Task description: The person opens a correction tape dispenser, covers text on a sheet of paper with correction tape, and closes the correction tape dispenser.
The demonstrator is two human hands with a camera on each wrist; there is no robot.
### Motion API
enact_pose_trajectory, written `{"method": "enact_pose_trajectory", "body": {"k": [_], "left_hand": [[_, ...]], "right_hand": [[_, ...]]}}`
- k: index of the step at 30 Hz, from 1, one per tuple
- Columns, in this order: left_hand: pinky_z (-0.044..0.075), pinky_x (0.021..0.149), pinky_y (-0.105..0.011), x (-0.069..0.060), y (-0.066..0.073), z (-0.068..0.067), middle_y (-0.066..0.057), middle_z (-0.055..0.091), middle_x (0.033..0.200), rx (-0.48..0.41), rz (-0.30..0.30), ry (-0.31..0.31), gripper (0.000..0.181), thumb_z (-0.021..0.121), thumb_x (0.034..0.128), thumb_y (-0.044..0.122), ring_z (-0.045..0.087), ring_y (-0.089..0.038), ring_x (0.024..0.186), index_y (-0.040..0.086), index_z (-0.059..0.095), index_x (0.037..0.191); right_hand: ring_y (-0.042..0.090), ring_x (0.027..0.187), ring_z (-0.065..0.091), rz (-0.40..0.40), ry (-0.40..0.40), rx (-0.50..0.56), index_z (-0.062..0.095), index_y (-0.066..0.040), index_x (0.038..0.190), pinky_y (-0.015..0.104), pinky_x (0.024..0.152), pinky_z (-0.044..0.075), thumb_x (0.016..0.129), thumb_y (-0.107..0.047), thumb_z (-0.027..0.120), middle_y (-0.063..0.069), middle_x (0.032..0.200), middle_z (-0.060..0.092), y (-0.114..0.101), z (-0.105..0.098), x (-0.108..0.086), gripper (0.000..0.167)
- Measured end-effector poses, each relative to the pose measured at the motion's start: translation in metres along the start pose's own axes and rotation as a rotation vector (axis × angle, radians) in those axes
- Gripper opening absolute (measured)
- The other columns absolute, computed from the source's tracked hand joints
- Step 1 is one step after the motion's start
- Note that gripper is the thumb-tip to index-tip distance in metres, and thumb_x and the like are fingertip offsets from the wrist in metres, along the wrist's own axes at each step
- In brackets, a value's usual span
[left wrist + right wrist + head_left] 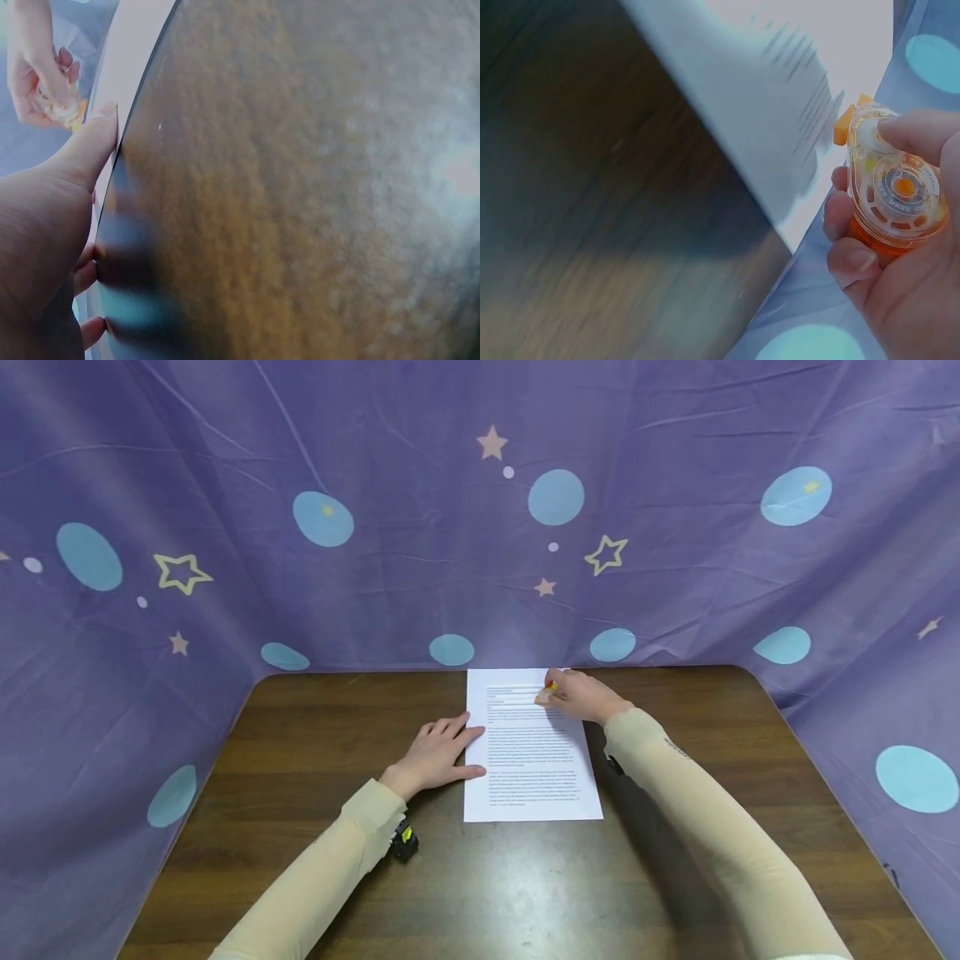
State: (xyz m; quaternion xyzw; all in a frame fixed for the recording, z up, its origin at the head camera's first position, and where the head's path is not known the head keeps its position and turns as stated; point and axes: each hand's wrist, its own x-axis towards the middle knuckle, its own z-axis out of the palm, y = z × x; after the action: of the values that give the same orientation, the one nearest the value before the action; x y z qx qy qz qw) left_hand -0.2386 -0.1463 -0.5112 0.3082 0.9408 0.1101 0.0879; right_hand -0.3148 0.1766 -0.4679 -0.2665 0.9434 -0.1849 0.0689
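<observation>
A white sheet of printed paper (pixel 532 752) lies flat on the brown wooden table, its top by the far edge. My left hand (pixel 435 752) rests with fingers spread, thumb and fingertips on the sheet's left margin. Over the upper right of the text, my right hand (pixel 588 695) grips a correction tape dispenser (pixel 900 184) with a clear body, orange parts and a visible spool. The thumb lies on its upper side while the other fingers curl beneath. In the head view the dispenser's tip is near the upper lines; whether it touches the paper I cannot tell.
The wooden table (pixel 315 735) has rounded far corners. A purple curtain (pixel 420 568) with stars and blue ovals hangs behind it and along both sides. A small black device (pixel 405 842) with a yellow mark sits under the left wrist.
</observation>
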Motion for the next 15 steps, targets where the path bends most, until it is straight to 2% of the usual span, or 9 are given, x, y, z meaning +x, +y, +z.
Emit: {"method": "enact_pose_trajectory", "body": {"k": [7,15], "left_hand": [[0.025,0.119,-0.062,0.0,-0.001,0.001,-0.019,0.023,0.171,0.016,-0.003,-0.005,0.082,0.057,0.0992,0.065,0.03,-0.041,0.152,0.018,0.036,0.164],[0.026,0.118,-0.062,-0.002,0.003,-0.003,-0.02,0.024,0.17,0.006,-0.006,-0.013,0.08,0.06,0.0997,0.061,0.031,-0.041,0.151,0.017,0.038,0.163]], "right_hand": [[0.027,0.099,0.066,-0.055,0.022,0.009,0.066,-0.009,0.117,0.05,0.093,0.051,0.101,-0.015,0.069,0.012,0.11,0.073,-0.015,0.002,0.01,0.018],[0.027,0.106,0.066,-0.079,-0.005,0.035,0.069,-0.009,0.117,0.047,0.096,0.052,0.101,-0.017,0.07,0.01,0.113,0.072,-0.026,0.005,0.018,0.018]]}}
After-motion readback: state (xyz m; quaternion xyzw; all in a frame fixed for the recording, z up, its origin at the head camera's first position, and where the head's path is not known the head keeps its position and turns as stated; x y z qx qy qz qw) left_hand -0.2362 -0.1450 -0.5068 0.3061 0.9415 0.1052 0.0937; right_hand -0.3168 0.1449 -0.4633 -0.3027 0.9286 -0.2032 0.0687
